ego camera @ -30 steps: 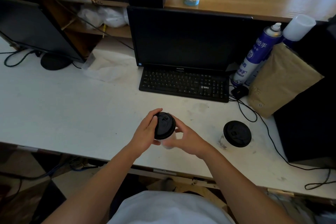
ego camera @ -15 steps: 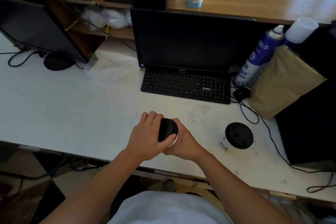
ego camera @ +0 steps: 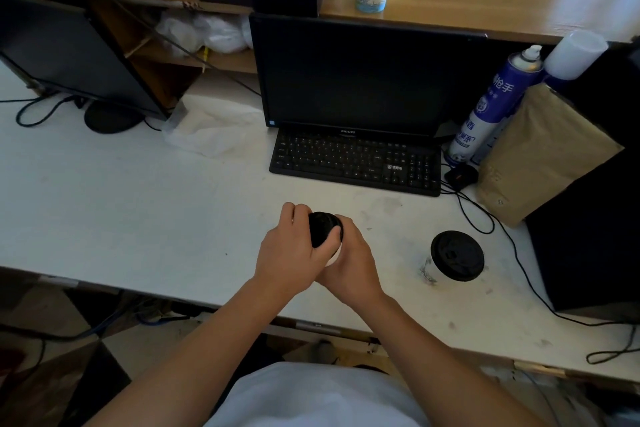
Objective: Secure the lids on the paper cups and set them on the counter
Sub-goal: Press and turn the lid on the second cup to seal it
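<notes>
Above the desk [ego camera: 138, 204], the left hand [ego camera: 291, 253] curls over the black lid [ego camera: 323, 229] while the right hand [ego camera: 353, 260] wraps the cup [ego camera: 335, 255]; a second lidded cup [ego camera: 453, 258] stands nearby.

PHILIPS is printed on the monitor [ego camera: 363, 76]; 枪手 on the spray can [ego camera: 491, 104].

Black lid [ego camera: 322, 229] on white cup [ego camera: 335, 255]; blue-and-white spray can [ego camera: 491, 104]; brown bag [ego camera: 543, 152].
</notes>
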`<state>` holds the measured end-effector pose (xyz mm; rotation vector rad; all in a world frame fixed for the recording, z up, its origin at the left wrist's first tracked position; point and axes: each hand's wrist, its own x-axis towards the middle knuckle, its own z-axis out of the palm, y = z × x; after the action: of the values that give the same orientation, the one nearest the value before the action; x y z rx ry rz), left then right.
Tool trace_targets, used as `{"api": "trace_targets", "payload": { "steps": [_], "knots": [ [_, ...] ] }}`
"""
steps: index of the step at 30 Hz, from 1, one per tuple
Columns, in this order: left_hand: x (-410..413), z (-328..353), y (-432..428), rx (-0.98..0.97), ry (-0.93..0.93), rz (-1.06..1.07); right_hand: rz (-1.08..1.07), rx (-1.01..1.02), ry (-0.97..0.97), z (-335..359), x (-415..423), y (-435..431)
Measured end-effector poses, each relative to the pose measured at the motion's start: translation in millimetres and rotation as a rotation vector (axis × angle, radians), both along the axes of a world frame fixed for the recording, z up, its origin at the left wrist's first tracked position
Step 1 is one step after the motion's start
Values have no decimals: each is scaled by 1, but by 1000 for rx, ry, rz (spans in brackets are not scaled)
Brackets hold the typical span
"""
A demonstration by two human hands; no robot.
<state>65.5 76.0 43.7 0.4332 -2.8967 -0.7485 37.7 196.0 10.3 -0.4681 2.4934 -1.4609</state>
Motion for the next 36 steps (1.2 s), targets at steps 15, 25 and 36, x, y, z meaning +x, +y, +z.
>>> {"api": "trace_targets", "payload": {
  "steps": [15,25,36],
  "knots": [
    [-21,1,10,243,-209,295,-195,376,411,-12,3,-16],
    [-10,-16,-11,443,-244,183,-127,266,-44,-28,-6,-7],
    [4,-36,-20,1016,-210,438,-43,-118,-444,-25,-10,7]
  ]
}}
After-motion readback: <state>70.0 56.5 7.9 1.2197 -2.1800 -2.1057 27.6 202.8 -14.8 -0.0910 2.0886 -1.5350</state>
